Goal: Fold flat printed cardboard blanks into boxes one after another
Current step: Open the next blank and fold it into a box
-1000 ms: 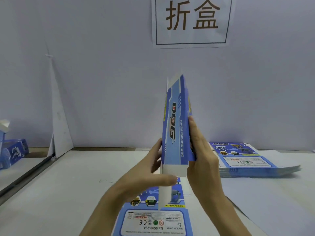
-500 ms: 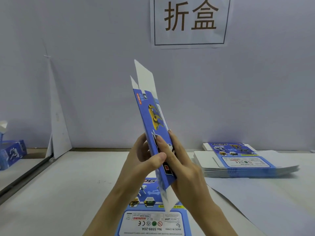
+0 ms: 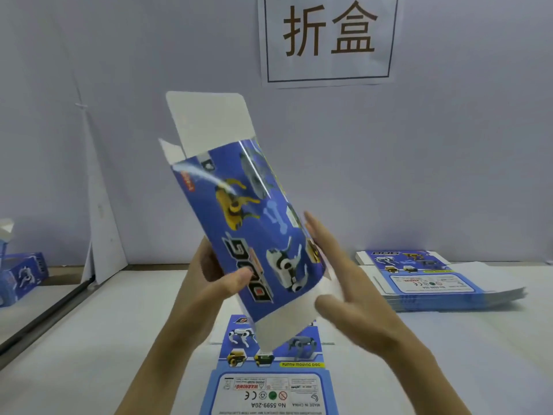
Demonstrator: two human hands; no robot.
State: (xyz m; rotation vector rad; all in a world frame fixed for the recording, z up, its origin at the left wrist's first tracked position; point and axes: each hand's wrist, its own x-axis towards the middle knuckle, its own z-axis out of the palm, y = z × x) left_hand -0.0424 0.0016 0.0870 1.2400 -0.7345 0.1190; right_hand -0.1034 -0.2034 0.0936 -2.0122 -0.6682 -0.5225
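The half-opened box (image 3: 254, 232) hangs tilted above the desk (image 3: 89, 339), the left hand (image 3: 209, 283) in a pinching grip on its lower edge; the right hand (image 3: 338, 283) lies flat and open against its side; a harder push there could crease the bottom flap (image 3: 284, 322) or twist the box loose.

Both forearms are raised; the left hand (image 3: 214, 275) is closed, thumb pressed forward, while the right hand (image 3: 344, 283) is held open, fingers extended.
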